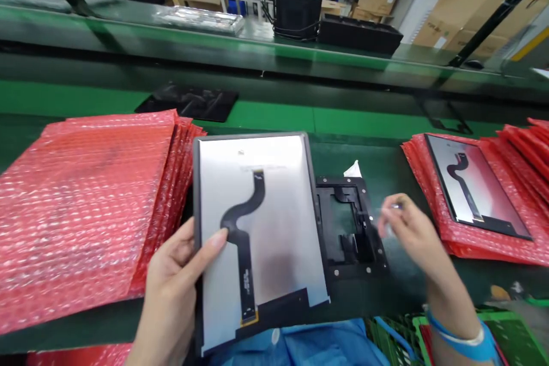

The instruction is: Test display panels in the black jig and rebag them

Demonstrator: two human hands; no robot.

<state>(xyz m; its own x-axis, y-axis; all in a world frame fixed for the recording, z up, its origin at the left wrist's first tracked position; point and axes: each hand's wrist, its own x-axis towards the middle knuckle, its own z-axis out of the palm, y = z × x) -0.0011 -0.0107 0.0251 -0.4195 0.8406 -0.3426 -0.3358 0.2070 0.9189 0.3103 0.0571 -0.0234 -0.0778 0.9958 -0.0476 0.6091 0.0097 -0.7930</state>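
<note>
"Gripping what, the left hand [171, 280]?"

"The panel [287, 223], by its left edge, thumb tip at the dark ribbon [245, 263]"

"And the right hand [407, 227]?"

"Right of the panel, fingers bent; it's blurred, so I can't tell whether it holds anything"

"What's around the panel?"

"A black frame [371, 240] just to its right, partly hidden by it; red bubble wrap [86, 206] to its left; well to its right, a second panel [484, 189] on a red stack [461, 245]"

"And beyond it?"

"A black sheet [193, 104] past the panel's top edge, then, farther off, a monitor [297, 11]"
</note>
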